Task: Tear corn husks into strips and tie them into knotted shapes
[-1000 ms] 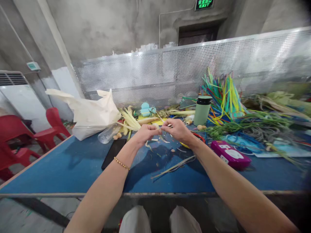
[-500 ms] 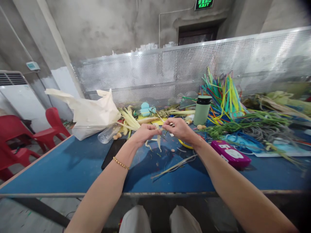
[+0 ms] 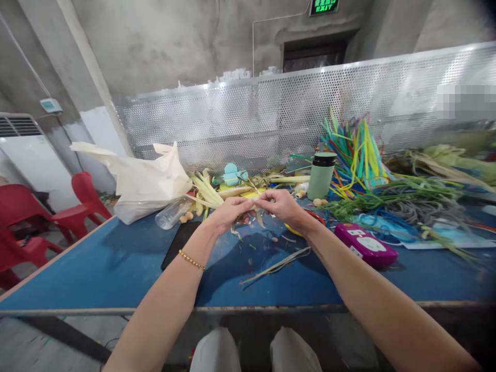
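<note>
Above the middle of the blue table [image 3: 155,289], my left hand [image 3: 232,213] and my right hand [image 3: 279,204] meet at the fingertips. Both are closed in a pinch on a thin pale strip [image 3: 254,187], which sticks up between them. Pale husk-like ends hang below the fingers. A small bundle of thin stalks [image 3: 277,266] lies on the table nearer to me. Behind my hands are pale green husks [image 3: 207,188] and a light blue round object [image 3: 231,174].
To the left are a white plastic bag [image 3: 149,178], a clear bottle [image 3: 170,214] and a black phone [image 3: 180,240]. On the right stand a green jar [image 3: 321,178], colourful pipe cleaners [image 3: 358,155], green stems [image 3: 391,199] and a purple box [image 3: 366,245].
My hands have drawn closer together, with the fingertips now touching. The right hand has shifted slightly left, and more of the red and yellow item beside its wrist shows.
</note>
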{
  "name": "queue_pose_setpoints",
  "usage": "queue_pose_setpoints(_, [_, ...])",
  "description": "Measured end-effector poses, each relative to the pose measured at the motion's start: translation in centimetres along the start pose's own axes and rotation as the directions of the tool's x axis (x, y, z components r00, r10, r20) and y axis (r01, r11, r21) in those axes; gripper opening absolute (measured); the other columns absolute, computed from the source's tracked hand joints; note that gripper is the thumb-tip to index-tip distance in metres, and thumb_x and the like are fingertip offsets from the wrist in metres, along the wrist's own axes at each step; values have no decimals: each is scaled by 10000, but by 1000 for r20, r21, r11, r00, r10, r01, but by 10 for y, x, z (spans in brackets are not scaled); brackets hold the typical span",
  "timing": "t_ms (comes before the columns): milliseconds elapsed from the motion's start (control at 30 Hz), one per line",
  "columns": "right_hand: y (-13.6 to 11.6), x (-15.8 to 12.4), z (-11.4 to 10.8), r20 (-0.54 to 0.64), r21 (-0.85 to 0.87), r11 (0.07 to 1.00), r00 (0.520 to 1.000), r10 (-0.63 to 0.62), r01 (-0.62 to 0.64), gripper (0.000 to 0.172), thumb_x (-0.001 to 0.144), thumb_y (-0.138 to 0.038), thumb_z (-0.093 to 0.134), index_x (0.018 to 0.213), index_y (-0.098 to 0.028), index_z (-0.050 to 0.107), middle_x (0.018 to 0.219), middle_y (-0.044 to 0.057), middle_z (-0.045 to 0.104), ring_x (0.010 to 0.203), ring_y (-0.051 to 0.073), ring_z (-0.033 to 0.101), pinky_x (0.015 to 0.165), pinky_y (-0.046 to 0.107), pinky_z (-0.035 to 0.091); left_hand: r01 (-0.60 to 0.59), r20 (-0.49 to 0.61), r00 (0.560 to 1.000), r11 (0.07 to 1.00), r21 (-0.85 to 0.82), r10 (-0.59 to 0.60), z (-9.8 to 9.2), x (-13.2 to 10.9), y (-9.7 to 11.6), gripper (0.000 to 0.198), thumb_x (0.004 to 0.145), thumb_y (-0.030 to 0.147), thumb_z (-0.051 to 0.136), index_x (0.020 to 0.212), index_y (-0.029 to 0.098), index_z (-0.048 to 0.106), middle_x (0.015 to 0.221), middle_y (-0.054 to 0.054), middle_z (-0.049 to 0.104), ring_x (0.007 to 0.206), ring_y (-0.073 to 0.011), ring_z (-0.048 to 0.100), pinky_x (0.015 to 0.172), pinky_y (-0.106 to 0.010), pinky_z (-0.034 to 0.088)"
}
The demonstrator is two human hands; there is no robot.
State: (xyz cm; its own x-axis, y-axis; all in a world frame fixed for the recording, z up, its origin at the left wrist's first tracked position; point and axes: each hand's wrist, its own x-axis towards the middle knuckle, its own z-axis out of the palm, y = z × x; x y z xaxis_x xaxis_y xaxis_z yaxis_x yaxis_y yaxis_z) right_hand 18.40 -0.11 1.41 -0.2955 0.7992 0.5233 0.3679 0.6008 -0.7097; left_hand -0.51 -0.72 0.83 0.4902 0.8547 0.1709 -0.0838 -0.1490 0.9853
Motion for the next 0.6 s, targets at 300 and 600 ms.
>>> queue_pose_setpoints(300, [6,2,-1,-53,-233,945,967,-247,229,179,821,-341,689,750,-180,721,792,41,672,777,179,595,750,319,441,31,-21,999,1000,-1,-31,1,0,-4,211,686,241,830,820,100,748,732,-98,735,718,-168,672,822,-327,484])
queue_pose_setpoints(600, [-13,-5,15,-223,-266,958,960,-171,109,240,897,-300,553,752,-175,698,676,32,659,615,154,540,622,274,410,-47,-320,941,894,-445,-109,8,9,-6,131,707,98,775,800,123,686,785,-57,736,668,-138,663,644,-263,503])
